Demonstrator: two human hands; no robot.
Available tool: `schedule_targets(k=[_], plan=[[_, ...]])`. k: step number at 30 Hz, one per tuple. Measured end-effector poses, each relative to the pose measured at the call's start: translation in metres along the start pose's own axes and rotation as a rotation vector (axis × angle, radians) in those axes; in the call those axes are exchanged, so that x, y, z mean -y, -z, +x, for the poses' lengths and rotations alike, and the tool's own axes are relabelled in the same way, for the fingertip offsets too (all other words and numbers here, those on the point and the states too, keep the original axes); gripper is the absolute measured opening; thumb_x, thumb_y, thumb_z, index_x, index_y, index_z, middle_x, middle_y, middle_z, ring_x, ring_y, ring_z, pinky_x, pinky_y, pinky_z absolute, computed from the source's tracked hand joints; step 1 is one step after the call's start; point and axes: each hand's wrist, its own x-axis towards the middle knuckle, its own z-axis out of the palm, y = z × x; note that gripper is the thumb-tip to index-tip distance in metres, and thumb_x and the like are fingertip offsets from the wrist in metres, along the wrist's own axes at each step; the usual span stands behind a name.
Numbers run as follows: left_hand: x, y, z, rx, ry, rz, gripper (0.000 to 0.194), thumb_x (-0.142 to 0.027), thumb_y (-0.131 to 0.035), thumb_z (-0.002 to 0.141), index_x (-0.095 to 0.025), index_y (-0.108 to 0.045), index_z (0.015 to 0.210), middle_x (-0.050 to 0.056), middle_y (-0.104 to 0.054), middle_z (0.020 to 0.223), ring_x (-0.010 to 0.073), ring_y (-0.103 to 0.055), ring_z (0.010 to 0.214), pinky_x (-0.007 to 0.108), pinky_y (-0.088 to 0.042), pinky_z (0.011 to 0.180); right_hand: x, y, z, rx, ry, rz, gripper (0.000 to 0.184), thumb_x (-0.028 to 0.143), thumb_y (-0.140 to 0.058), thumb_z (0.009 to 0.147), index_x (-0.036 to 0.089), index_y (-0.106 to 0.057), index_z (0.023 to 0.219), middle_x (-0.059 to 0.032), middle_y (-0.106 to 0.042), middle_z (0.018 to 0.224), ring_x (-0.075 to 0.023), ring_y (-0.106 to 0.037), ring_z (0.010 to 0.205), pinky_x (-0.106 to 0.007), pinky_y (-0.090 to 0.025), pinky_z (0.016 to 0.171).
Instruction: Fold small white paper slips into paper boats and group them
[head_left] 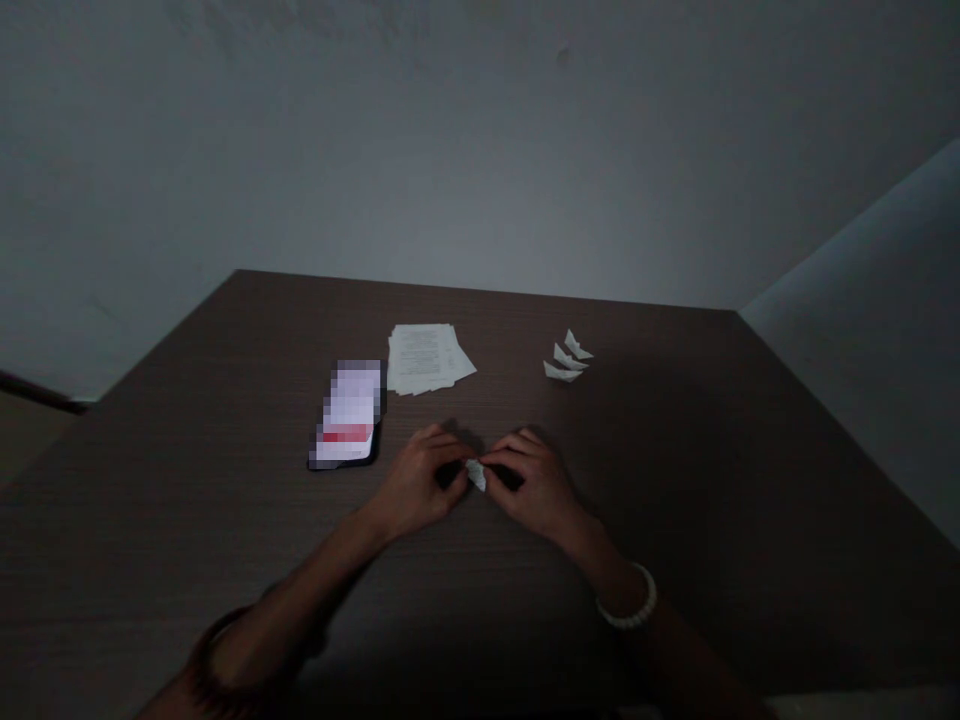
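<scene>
My left hand (420, 482) and my right hand (534, 483) meet at the middle of a dark brown table (675, 470). Both pinch a small white piece of folded paper (475, 474) between their fingertips, just above the tabletop. The fingers of both hands are curled and closed on it. A white beaded bracelet (630, 605) circles my right wrist. Most of the paper piece is hidden by my fingers.
A phone (347, 415) with a lit screen lies left of my hands. A stack of white paper sheets (427, 357) lies behind it. Three small folded paper shapes (568, 358) sit at the back right. A grey wall rises behind the table.
</scene>
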Motion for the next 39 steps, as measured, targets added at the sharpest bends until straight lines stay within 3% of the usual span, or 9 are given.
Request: schedule_targets(k=[17, 32, 39], plan=[[-0.005, -0.001, -0.001, 0.037, -0.098, 0.265, 0.021, -0.02, -0.052, 0.085, -0.015, -0.069, 0.097, 0.008, -0.066, 0.088, 0.0255, -0.052, 0.087, 0.039, -0.042, 0.076, -0.002, 0.002, 0.0, 0.046, -0.009, -0.086, 0.012, 0.016, -0.061, 0.085, 0.02, -0.069, 0.093, -0.0041, -0.067, 0.089, -0.0205, -0.055, 0.089, -0.035, -0.046, 0.081], [-0.001, -0.003, -0.002, 0.015, -0.124, 0.212, 0.019, -0.019, -0.055, 0.087, -0.017, -0.07, 0.098, 0.007, -0.065, 0.093, 0.0238, -0.051, 0.089, 0.037, -0.042, 0.077, -0.005, 0.002, -0.002, 0.051, 0.01, -0.092, 0.013, 0.019, -0.061, 0.088, 0.022, -0.072, 0.094, -0.0041, -0.067, 0.091, -0.0198, -0.055, 0.088, -0.034, -0.047, 0.079], [0.005, -0.001, -0.004, 0.048, -0.126, 0.227, 0.021, -0.019, -0.053, 0.089, -0.018, -0.072, 0.098, 0.008, -0.063, 0.095, 0.024, -0.051, 0.09, 0.038, -0.042, 0.078, -0.007, 0.003, -0.003, 0.087, 0.043, -0.135, 0.018, 0.022, -0.058, 0.093, 0.023, -0.072, 0.104, -0.0046, -0.065, 0.093, -0.02, -0.053, 0.089, -0.034, -0.046, 0.079]])
